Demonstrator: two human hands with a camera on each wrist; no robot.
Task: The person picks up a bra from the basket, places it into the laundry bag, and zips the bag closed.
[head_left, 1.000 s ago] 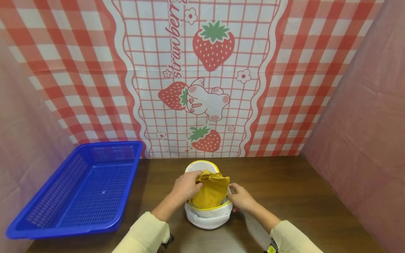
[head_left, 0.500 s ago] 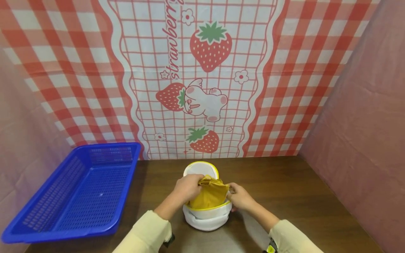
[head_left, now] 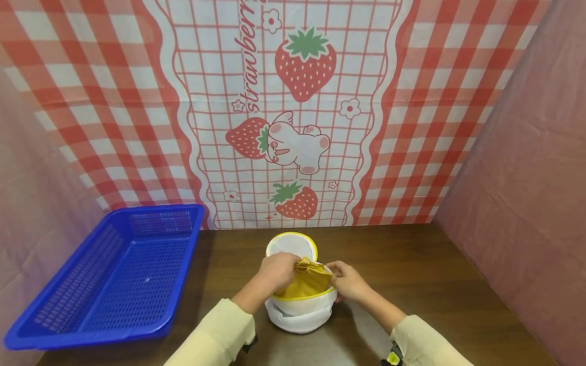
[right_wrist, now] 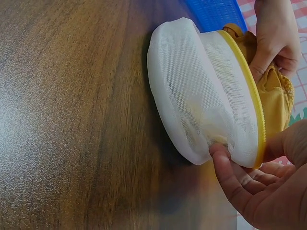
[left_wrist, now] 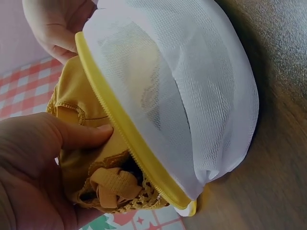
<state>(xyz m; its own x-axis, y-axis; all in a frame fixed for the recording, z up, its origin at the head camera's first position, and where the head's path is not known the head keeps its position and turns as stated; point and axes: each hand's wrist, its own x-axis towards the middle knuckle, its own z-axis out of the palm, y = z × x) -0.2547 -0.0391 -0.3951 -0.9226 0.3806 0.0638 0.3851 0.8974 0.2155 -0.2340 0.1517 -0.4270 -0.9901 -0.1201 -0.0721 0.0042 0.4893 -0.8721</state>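
A mustard-yellow bra with lace edging and an elastic strap stands folded in the mouth of a white mesh laundry bag with a yellow zip. My left hand grips the bra at its top left, the thumb lying flat along the fabric near the zip. On the other side, my right hand holds the bag's rim, thumb at the opening and fingers against the outer mesh. The round lid is folded back behind the opening. The bra's lower part is hidden inside the bag.
A blue perforated plastic basket stands on the left of the brown wooden table. Behind the table hangs a red-and-white checked cloth with strawberries, and pinkish cloth hangs at both sides.
My left hand has moved slightly right, and the bra now sits lower in the bag. My right hand stays at the rim.
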